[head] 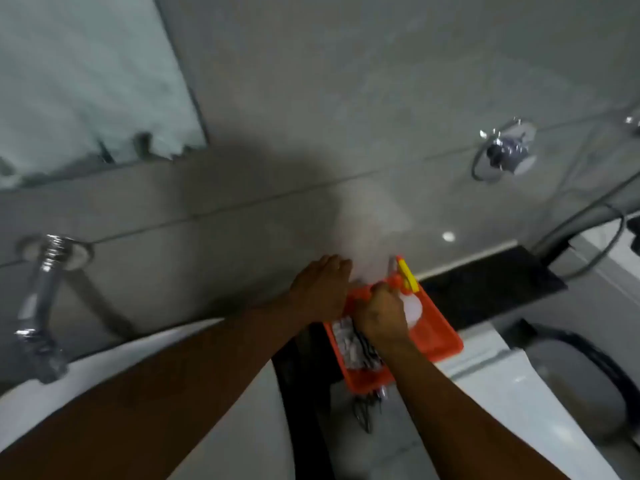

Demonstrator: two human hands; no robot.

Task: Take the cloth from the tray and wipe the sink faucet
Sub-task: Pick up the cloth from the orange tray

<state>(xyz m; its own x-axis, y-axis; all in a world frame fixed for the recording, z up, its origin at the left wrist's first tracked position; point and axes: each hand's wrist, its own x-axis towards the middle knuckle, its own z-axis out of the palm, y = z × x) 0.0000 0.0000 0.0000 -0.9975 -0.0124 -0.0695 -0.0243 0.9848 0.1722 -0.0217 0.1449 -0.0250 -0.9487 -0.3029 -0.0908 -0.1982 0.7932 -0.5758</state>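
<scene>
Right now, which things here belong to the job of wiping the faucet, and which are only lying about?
For the job:
- orange tray
- cloth, pale with dark pattern, in the tray
- sink faucet
- left hand and right hand, both over the tray

Lying about:
- spray bottle with yellow trigger, in the tray
- mirror
- chrome towel ring
- toilet seat

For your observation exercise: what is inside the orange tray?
In the tray: a patterned cloth, a white bottle and something yellow. Both hands cover the middle, hiding what lies beneath.
</scene>
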